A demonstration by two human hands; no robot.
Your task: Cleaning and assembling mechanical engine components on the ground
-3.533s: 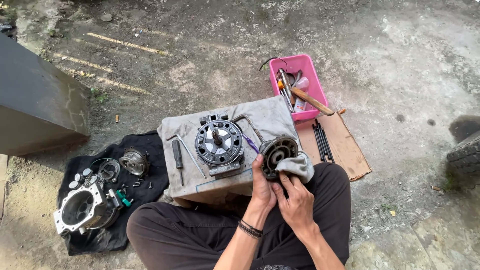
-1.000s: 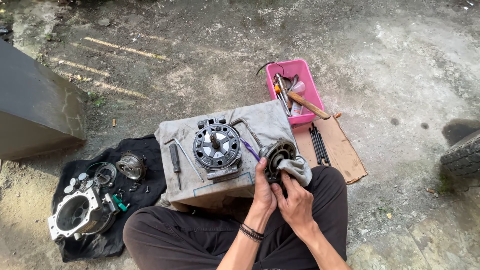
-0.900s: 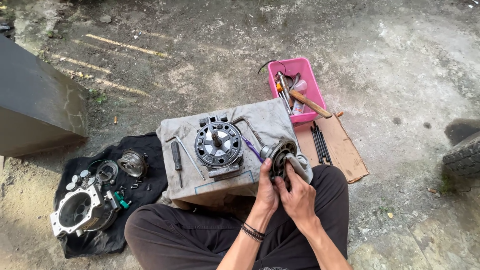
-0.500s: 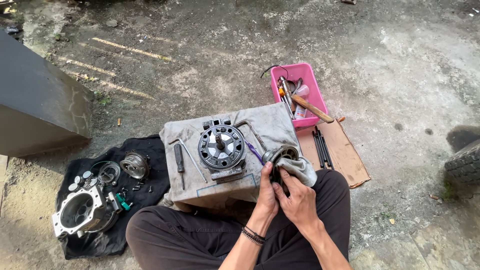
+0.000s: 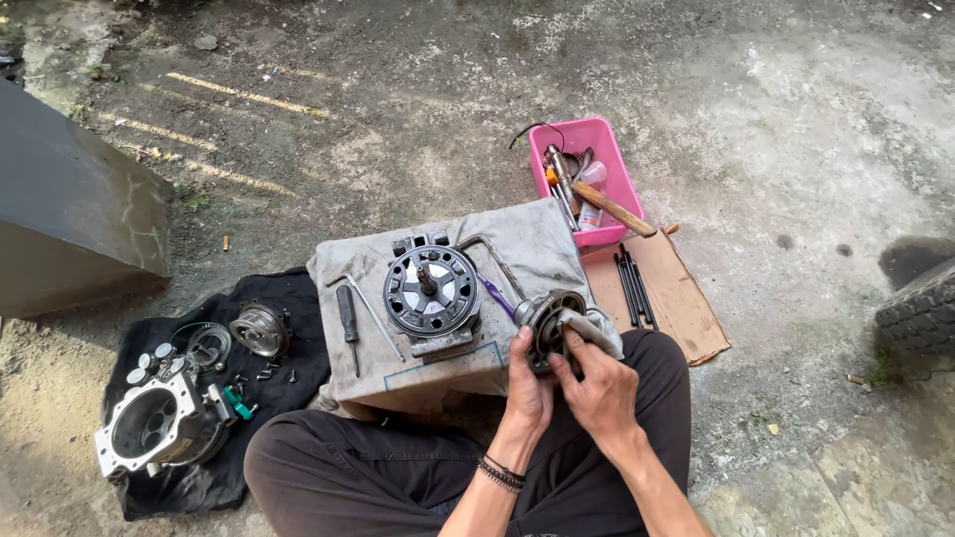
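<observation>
The left hand (image 5: 527, 383) grips a round metal part (image 5: 550, 323) from below, holding it up just past the right edge of the cloth-covered box (image 5: 537, 239). The right hand (image 5: 597, 388) presses a grey rag (image 5: 592, 333) against the part's face, fingers closed on the cloth. On the box stands a black finned wheel (image 5: 431, 290), with a screwdriver (image 5: 346, 313) beside it. A pink tray (image 5: 622, 184) of tools sits behind.
</observation>
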